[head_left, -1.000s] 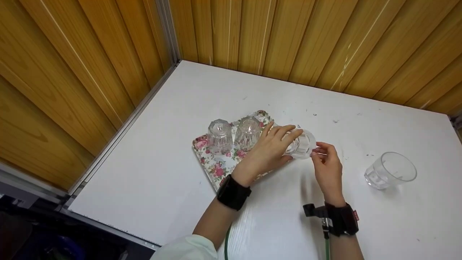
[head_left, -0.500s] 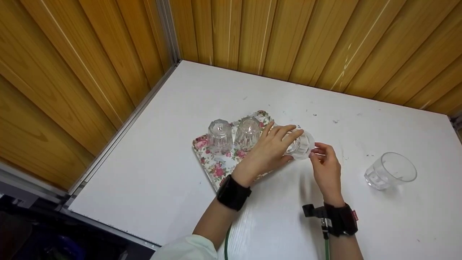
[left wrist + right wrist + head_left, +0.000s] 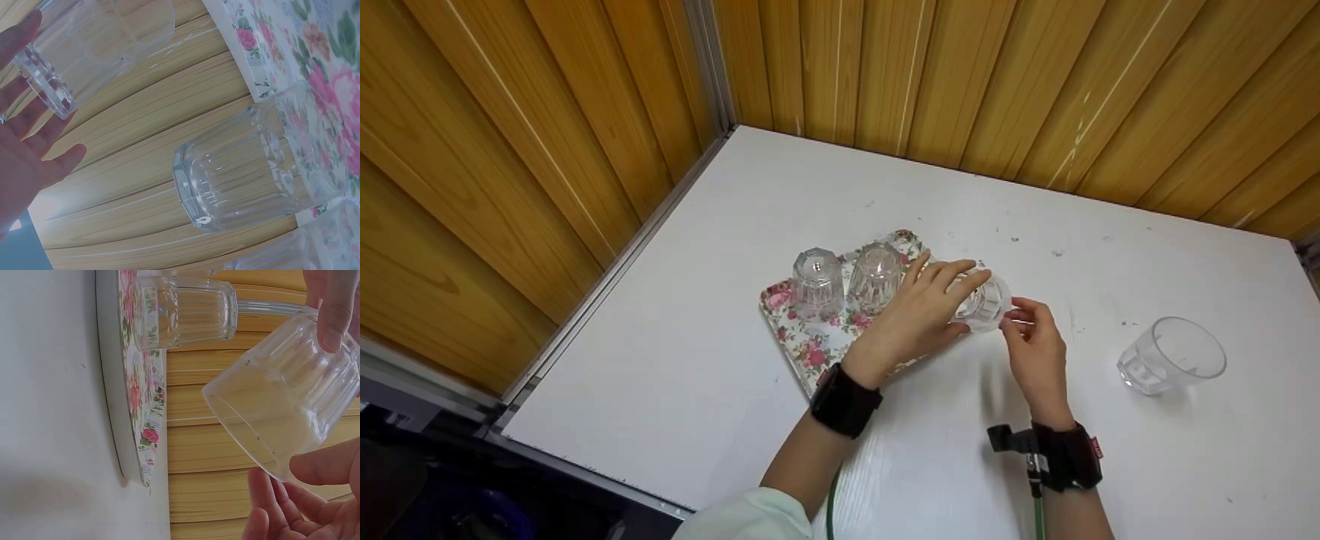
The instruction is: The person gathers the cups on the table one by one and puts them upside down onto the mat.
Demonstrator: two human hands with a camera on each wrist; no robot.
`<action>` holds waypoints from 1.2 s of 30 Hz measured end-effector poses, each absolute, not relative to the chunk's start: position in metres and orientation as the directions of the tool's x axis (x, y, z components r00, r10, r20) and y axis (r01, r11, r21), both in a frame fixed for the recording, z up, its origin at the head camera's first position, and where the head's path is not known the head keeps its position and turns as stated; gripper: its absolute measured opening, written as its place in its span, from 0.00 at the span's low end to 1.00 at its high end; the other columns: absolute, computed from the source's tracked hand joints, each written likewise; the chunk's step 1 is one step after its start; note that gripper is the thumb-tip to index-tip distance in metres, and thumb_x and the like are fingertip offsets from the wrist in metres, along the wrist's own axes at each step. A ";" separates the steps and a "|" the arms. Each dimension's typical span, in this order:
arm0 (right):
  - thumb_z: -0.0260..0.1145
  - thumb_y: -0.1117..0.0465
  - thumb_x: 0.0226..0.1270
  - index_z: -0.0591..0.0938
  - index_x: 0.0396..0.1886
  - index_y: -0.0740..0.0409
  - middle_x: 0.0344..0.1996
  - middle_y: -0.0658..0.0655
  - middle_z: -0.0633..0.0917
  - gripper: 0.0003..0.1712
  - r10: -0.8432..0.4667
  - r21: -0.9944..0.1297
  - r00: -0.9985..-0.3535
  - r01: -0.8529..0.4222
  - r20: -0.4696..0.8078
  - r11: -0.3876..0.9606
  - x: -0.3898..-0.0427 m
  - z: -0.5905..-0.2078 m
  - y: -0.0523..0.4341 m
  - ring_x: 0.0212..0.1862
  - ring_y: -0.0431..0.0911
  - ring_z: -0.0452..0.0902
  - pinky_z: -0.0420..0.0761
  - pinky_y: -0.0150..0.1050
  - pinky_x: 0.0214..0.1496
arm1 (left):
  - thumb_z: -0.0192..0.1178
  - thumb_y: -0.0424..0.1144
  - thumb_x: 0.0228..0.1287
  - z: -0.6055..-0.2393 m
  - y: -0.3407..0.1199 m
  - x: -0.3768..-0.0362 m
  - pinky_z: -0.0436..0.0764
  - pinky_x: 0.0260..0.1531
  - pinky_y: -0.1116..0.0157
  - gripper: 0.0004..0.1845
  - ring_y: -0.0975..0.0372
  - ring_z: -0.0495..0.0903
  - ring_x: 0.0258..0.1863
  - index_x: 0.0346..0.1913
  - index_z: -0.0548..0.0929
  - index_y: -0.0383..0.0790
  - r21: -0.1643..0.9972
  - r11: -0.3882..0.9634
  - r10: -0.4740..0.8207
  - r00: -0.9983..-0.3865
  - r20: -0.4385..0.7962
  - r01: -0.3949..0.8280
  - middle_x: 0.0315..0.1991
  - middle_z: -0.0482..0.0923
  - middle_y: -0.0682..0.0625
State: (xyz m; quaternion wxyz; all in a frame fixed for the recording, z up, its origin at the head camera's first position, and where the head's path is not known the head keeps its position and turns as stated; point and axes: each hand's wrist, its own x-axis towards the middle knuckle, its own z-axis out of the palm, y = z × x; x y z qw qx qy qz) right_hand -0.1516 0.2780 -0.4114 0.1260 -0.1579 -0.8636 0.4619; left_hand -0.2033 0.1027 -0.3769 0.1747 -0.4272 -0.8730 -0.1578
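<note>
A clear drinking glass (image 3: 988,304) is held between both hands over the right side of a flowered tray (image 3: 813,352). My left hand (image 3: 911,315) grips its faceted base end, with the thumb on one side and fingers on the other. My right hand (image 3: 1037,356) pinches the rim between thumb and fingers. In the right wrist view the held glass (image 3: 270,405) is tilted, its mouth angled down towards the tray side. Two more faceted glasses, a left one (image 3: 818,285) and a right one (image 3: 875,277), stand upside down on the tray.
Another clear glass (image 3: 1174,356) stands mouth up on the white table (image 3: 675,315), to the right of my right hand. Wood-patterned walls (image 3: 930,82) close off the back and left. A green cable (image 3: 831,502) runs beside the left forearm.
My right hand and the rim end of the held glass have shifted very slightly to the left. My left hand and the other glasses look unmoved.
</note>
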 end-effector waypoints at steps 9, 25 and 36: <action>0.54 0.65 0.65 0.70 0.56 0.60 0.44 0.57 0.78 0.18 0.379 -0.840 -0.923 0.159 0.060 0.520 -0.152 -0.413 0.277 0.36 0.31 0.71 0.70 0.22 0.35 | 0.65 0.49 0.52 -0.376 0.103 -0.203 0.47 0.69 0.53 0.38 0.61 0.63 0.61 0.66 0.61 0.49 0.117 0.591 0.693 -0.577 0.431 0.798 0.64 0.63 0.52; 0.54 0.65 0.66 0.71 0.56 0.60 0.44 0.59 0.78 0.18 0.357 -0.833 -0.932 0.150 0.060 0.532 -0.151 -0.413 0.277 0.37 0.33 0.72 0.70 0.23 0.36 | 0.63 0.50 0.54 -0.375 0.102 -0.201 0.47 0.69 0.54 0.36 0.60 0.64 0.61 0.66 0.62 0.49 0.096 0.590 0.695 -0.565 0.445 0.802 0.64 0.63 0.52; 0.54 0.64 0.66 0.71 0.55 0.61 0.44 0.59 0.78 0.18 0.342 -0.836 -0.938 0.140 0.060 0.531 -0.152 -0.414 0.276 0.34 0.28 0.71 0.69 0.23 0.36 | 0.63 0.49 0.54 -0.374 0.103 -0.201 0.45 0.69 0.55 0.36 0.60 0.63 0.61 0.66 0.62 0.50 0.109 0.586 0.693 -0.566 0.446 0.803 0.64 0.62 0.52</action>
